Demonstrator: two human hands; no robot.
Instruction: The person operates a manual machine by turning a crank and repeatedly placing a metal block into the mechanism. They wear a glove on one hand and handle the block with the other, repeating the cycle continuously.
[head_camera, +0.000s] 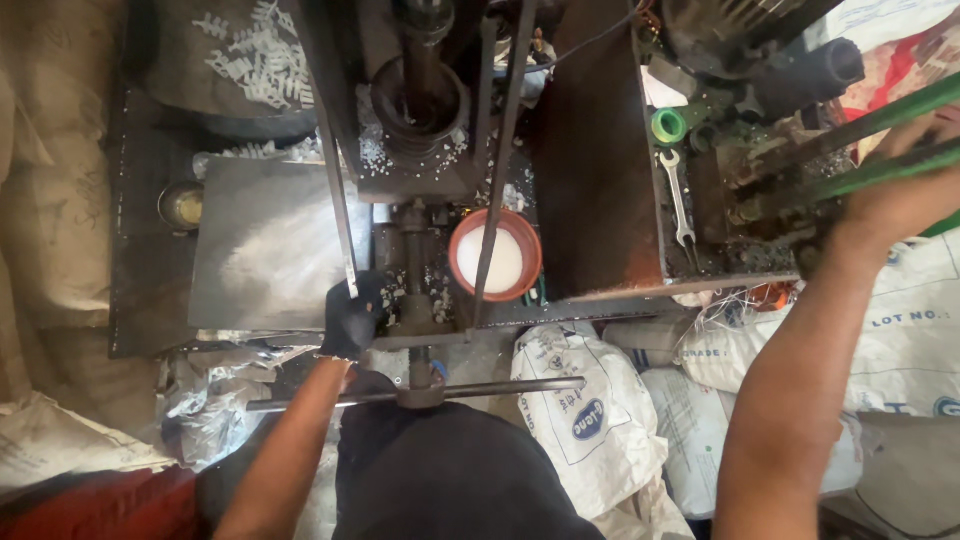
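- At the far left, worn sacking (50, 200) hangs beside a dark metal bench (140, 300), and a small round tin (181, 205) sits on the bench's left part.
- Above the tin, a heap of small white moulded plastic pieces (258, 60) lies on a dark surface at the top of the view.
- A flat grey steel plate (265, 245), dusted white, lies across the bench just right of the tin.
- The left hand (352, 318), in a black glove, is closed around the lower end of a thin upright metal rod (338, 200) at the plate's right edge; the fingers wrap it fully.
- Below that hand, a horizontal steel bar handle (420, 392) crosses in front of the person's dark trousers (440, 470).
- In the middle stands the press's dark vertical cylinder (422, 100), with white granules scattered around its base.
- Just right of centre, an orange-rimmed bowl (496, 256) holds white powder; a slanting rod passes over it.
- A rusty brown metal panel (595, 150) rises right of the bowl, and white printed sacks (580, 420) lie below it.
- Further right, a green plastic ring (668, 126) and an open-ended spanner (679, 200) rest on the grimy machine bed.
- At the far right, the bare right hand (900, 190) is clamped on the green lever bars (880, 140), fingers curled over them.
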